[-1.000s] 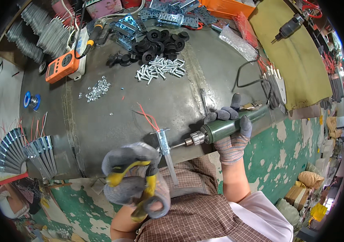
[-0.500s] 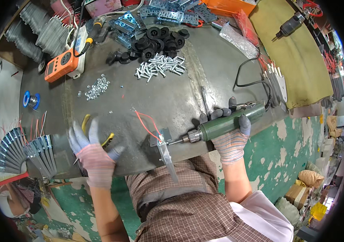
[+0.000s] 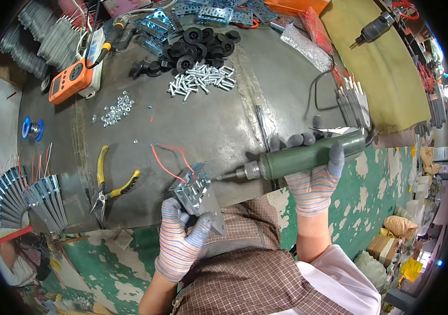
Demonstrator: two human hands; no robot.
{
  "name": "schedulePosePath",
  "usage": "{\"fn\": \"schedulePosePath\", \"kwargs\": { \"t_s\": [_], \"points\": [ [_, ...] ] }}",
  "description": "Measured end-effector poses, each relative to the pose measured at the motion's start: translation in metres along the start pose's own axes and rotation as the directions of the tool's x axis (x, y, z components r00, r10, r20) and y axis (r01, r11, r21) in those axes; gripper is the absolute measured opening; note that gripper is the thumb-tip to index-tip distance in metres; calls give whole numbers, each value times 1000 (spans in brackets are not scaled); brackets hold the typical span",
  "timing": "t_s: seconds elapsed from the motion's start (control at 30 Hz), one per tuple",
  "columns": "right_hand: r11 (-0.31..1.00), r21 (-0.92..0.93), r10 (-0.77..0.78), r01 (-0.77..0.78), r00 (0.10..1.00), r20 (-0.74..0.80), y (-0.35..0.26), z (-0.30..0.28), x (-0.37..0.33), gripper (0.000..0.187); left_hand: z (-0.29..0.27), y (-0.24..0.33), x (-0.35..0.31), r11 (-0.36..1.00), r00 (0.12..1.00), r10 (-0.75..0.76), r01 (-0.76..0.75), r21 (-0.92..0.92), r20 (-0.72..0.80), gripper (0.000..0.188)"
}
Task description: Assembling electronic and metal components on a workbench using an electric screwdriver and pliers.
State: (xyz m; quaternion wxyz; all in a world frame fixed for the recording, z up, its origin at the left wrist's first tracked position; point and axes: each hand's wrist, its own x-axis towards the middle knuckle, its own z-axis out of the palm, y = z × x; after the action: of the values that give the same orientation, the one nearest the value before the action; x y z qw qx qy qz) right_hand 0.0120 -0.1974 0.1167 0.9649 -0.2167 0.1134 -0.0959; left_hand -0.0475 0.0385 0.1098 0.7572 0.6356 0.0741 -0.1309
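Note:
In my gloved right hand (image 3: 313, 184) is a green corded electric screwdriver (image 3: 308, 159), its fingers wrapped round the body and its bit pointing left. A silvery metal part (image 3: 337, 130) shows along the driver's top; its kind is unclear. My gloved left hand (image 3: 179, 236) grips a shiny metal bracket (image 3: 195, 191) with a flat plate hanging below and two red wires rising from it. The bit's tip is close to the bracket's right side; I cannot tell whether they touch. Yellow-handled pliers (image 3: 102, 197) lie spread, left of my left hand.
Behind lie silver screws (image 3: 200, 79), small nuts (image 3: 118, 109) and black round knobs (image 3: 198, 47). Wired metal plates (image 3: 50, 202) stand at the left, near a solder spool (image 3: 33, 129). An orange meter (image 3: 70, 83) is far left. Another driver (image 3: 373, 29) hangs far right.
My left hand has come right from beside the pliers and taken hold of the bracket, which has tilted. My right hand has shifted slightly right with the screwdriver.

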Motion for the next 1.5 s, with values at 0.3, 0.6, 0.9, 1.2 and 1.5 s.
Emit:
{"fn": "schedulePosePath", "kwargs": {
  "t_s": [0.3, 0.6, 0.9, 1.2, 1.5],
  "points": [
    [999, -33, 37, -39, 998, -49, 9, 4, -6, 50, -2, -1, 2, 998, 999, 31, -30, 46, -25, 34],
    [999, -32, 24, -26, 997, -72, 12, 5, -8, 49, 0, 1, 5, 998, 1000, 4, -3, 57, -22, 40],
    [994, -103, 52, -47, 998, 39, 10, 9, -8, 54, -6, 2, 10, 979, 998, 58, -64, 195, 41, 46],
    [986, 143, 83, -87, 996, 34, -1, 30, -5, 48, -28, 12, 25, 635, 848, 431, -528, 564, 309, 22],
    [970, 175, 193, -167, 970, -144, -1, -16, -3, 43, -38, 17, 41, 544, 851, 439, -508, 668, 289, 24]
  ]
}}
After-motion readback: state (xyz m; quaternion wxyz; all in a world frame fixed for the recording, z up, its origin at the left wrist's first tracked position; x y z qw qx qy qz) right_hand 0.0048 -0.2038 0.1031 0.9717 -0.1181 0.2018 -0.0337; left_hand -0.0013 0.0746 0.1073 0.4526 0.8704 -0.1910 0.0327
